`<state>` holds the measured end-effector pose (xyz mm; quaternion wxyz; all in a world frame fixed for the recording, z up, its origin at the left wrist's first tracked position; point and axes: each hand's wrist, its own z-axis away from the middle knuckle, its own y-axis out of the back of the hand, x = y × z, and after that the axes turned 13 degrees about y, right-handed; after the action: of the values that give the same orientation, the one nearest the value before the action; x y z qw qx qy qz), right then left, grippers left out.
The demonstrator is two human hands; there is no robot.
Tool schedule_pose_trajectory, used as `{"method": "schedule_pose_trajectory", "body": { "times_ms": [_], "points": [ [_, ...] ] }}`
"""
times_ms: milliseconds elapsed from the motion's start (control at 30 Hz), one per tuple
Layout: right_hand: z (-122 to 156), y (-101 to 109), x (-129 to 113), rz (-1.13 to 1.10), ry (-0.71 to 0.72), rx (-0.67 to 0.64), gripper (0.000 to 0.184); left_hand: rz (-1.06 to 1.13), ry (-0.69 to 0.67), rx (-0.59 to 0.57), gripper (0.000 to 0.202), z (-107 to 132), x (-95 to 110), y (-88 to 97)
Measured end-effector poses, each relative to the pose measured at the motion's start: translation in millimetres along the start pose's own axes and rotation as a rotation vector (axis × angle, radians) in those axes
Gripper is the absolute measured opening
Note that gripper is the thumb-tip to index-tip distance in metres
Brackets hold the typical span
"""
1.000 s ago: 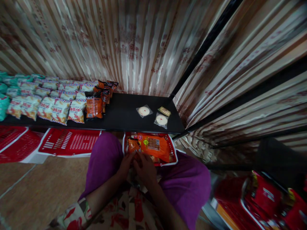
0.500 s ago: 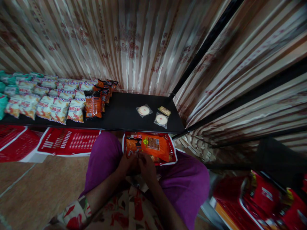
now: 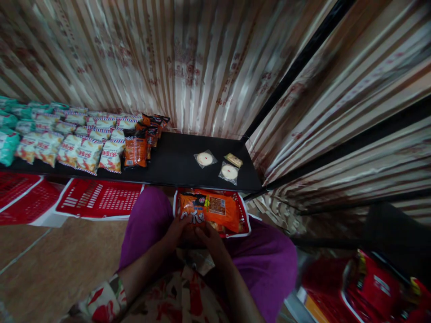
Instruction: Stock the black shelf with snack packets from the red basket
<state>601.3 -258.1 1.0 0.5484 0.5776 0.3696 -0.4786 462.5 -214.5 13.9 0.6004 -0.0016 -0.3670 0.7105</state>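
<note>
My left hand point(image 3: 175, 231) and my right hand point(image 3: 211, 236) meet over my lap, fingers curled on the near edge of an orange snack packet point(image 3: 192, 210). That packet lies partly over a second orange packet point(image 3: 222, 211) in a red basket point(image 3: 245, 217) between my knees. Purple trousers cover both my legs. The low black shelf point(image 3: 175, 161) lies just beyond the basket.
On the shelf, rows of white and orange snack bags point(image 3: 84, 150) fill the left, with orange packets point(image 3: 136, 150) beside them. Two round cakes point(image 3: 204, 158) in clear wrap and a small yellow one point(image 3: 233, 159) lie at the right. Red baskets point(image 3: 97, 199) sit under the shelf; more red packs point(image 3: 377, 282) lie at the lower right.
The small orange packet has come up in my hands and now shows its front, lying over the larger one. My hands shifted slightly toward the basket.
</note>
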Motion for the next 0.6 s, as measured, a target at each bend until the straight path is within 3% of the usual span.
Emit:
{"method": "schedule_pose_trajectory", "body": {
  "times_ms": [167, 400, 600],
  "points": [
    [-1.7, -0.8, -3.3, -0.226, -0.091, -0.043, 0.045, -0.014, -0.057, -0.009, 0.057, 2.3, 4.2, -4.2],
    [-10.3, -6.4, -15.3, -0.291, -0.093, 0.016, 0.047, -0.136, -0.263, 0.146, 0.053, 4.4, 14.9, -2.9],
    [-28.0, -16.2, -31.3, -0.399, -0.095, 0.016, 0.056, -0.215, -0.385, 0.134, 0.056, 10.5, 25.5, 4.1]
  ]
}}
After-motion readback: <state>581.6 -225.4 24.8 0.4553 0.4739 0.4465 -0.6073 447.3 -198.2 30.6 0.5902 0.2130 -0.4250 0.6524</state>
